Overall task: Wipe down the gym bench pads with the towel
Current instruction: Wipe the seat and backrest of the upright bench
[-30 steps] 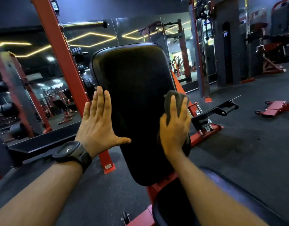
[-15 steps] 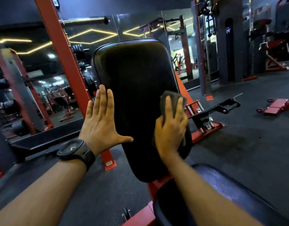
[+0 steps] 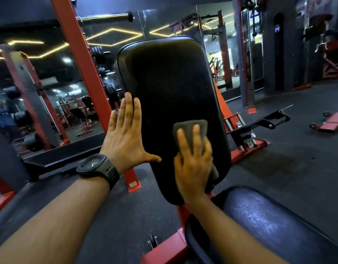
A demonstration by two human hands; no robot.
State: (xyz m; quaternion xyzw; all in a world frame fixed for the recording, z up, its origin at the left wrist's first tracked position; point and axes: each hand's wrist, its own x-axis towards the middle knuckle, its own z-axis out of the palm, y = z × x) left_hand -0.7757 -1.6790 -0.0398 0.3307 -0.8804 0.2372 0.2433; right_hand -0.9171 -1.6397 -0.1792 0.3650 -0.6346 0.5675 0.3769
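Right hand (image 3: pixel 194 166) flat, fingers straight and spread, pressing grey towel (image 3: pixel 190 130) against lower right of upright back pad (image 3: pixel 173 82); no clench. Left hand (image 3: pixel 124 136) raised, palm forward, fingers straight, thumb out, at pad's left edge; holds nothing, contact unclear. Black watch (image 3: pixel 96 165) on left wrist. Towel folded, soft, matte. Back pad black, smooth, round-cornered. Seat pad (image 3: pixel 269 216) dark, glossy. Frame (image 3: pixel 164 250) red metal.
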